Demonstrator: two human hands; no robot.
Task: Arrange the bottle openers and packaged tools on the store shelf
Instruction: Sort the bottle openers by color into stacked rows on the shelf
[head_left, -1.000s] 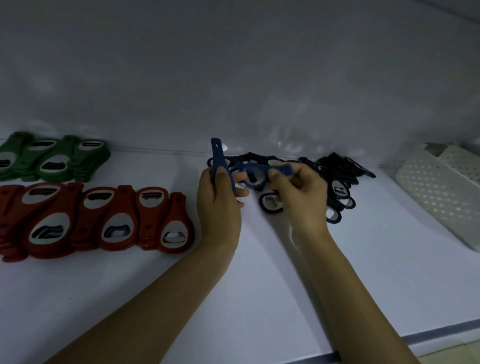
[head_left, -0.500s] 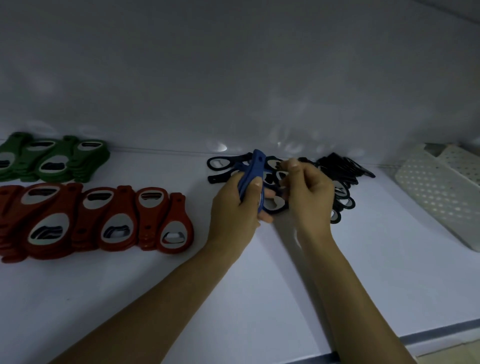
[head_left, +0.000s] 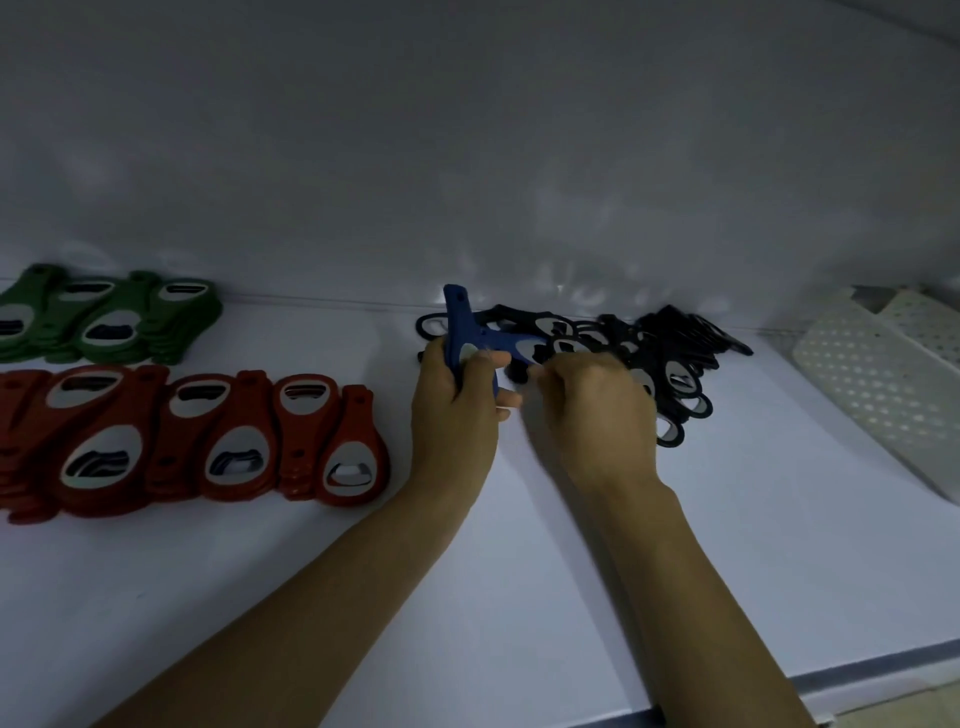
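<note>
Left hand (head_left: 457, 415) grips blue bottle openers (head_left: 460, 322) upright over the shelf (head_left: 779, 519), just beside the black opener pile (head_left: 670, 358). Right hand (head_left: 597, 415) has its fingers curled at the pile with the tips hidden and blurred, so I cannot tell what it holds.

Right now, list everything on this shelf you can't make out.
All head view.
Right hand: its back and motion blur hide what its fingers hold in the black bottle openers.
Blue bottle openers in the left hand: palm covers them; count unclear.
Red bottle openers and green bottle openers: cut off by the left edge.
White basket: cut off by the right edge; contents hidden by its wall.
</note>
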